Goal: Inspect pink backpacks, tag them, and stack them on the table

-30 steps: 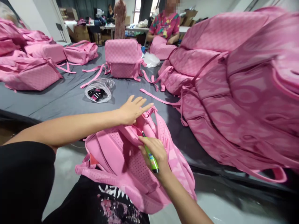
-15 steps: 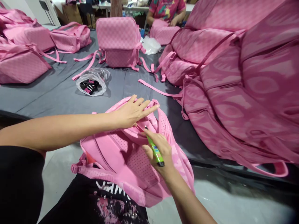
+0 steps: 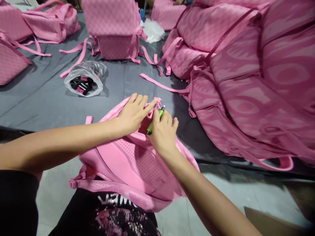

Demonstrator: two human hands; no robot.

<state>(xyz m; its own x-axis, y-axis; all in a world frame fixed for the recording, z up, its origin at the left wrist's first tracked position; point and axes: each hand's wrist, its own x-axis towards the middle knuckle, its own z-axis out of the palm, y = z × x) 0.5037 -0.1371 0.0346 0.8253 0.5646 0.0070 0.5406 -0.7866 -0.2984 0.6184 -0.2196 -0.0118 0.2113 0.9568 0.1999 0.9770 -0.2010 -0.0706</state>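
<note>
Change: right hand [image 3: 163,131] risen from the mesh back panel to the top edge of the backpack [image 3: 133,160], now just beside the left hand [image 3: 134,113]; lighter turned more upright; view tipped down, far room gone from sight.
Nearest: black printed shirt [image 3: 118,216] at the bottom edge, lower end of the backpack resting against it.
Backpack: pink, back panel up, perforated mesh padding showing; top end lying on the near edge of the counter [image 3: 36,105], bottom end hanging off toward the lap.
Left grip: released, fingers spread flat and pressing on the top edge of the backpack, fingertips at a small strap loop.
Right grip: clenched around a green lighter [image 3: 154,120], metal tip pointing up and away, close to the left fingertips.
Middle left: clear plastic bag [image 3: 85,78] of black and pink buckles, lying on the grey counter, well apart from the hands.
Right: stacked pile of pink backpacks [image 3: 246,72], loose straps trailing onto the counter.
Far: upright checked pink bag [image 3: 112,26] with straps spread; white crumpled plastic [image 3: 154,30] beside it; more pink bags [image 3: 46,19] at far left.
</note>
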